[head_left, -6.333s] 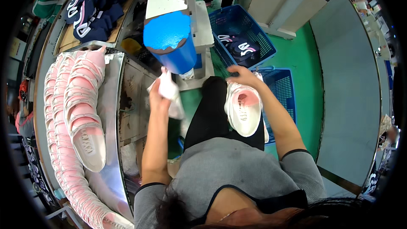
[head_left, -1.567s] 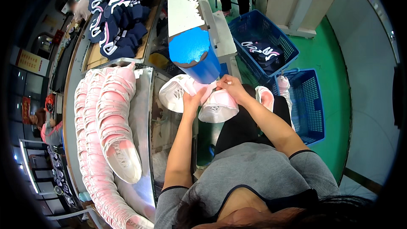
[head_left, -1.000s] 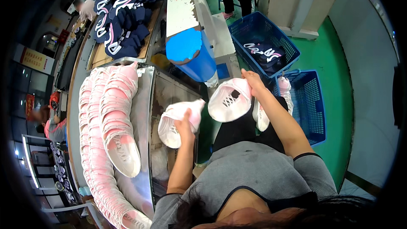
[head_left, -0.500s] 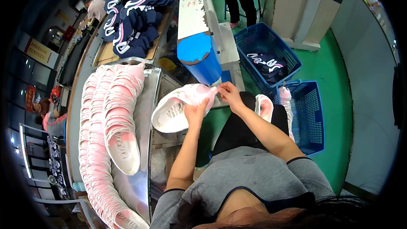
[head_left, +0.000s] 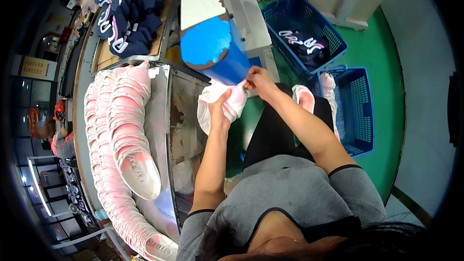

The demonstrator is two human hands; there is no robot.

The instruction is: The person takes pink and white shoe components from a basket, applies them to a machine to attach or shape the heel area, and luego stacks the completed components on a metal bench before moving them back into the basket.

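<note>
A pink and white shoe upper [head_left: 235,105] hangs at the blue machine head [head_left: 209,43], its far end partly hidden beneath it. My left hand [head_left: 220,112] is closed around the upper's near side, thumb on top. At its far right tip, just beside the machine head, the fingers of my right hand [head_left: 259,82] pinch the upper's edge. The exact spot where the upper meets the machine is hidden. Another pink and white upper [head_left: 304,98] rests by my right thigh.
Long nested rows of pink and white uppers [head_left: 128,116] lie on the metal-edged table [head_left: 166,164] to my left. Dark navy pieces [head_left: 130,14] are piled beyond them. Two blue baskets stand at right; the far basket [head_left: 337,43] holds navy pieces, the near basket [head_left: 369,111] has uppers along its left side.
Both hands have brought the upper in under the machine head, and it has turned so its opening and white underside show less. The whole view has shifted slightly.
</note>
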